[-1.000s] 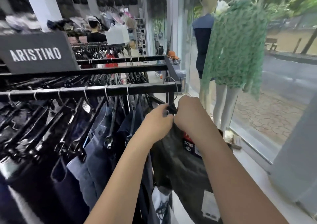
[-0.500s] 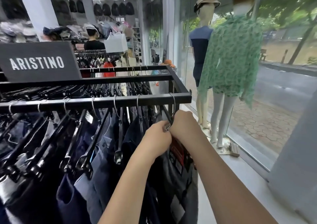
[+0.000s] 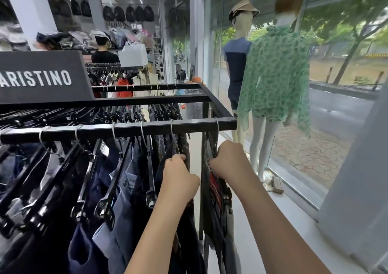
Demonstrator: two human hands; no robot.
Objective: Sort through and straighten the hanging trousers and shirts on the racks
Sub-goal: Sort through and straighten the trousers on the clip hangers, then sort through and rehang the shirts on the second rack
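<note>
The right hand (image 3: 228, 161) clutches the top of the end trousers (image 3: 217, 208), which hang just below it. The left hand (image 3: 181, 179), beside it, grips the next pair (image 3: 161, 168). Too hard a downward pull could slip cloth from its clips, and an upward jerk could lift the hook (image 3: 216, 124) above off the rail (image 3: 126, 129).

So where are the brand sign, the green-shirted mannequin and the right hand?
brand sign (image 3: 44, 78): head view, its lettered face.
green-shirted mannequin (image 3: 275, 74): head view, shirt's back.
right hand (image 3: 230, 160): head view, back of hand.

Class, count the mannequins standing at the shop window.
2. The hatted mannequin in a navy top stands farther back; the green-bloused mannequin stands beside it, nearer. Others may be hidden out of frame.
</note>
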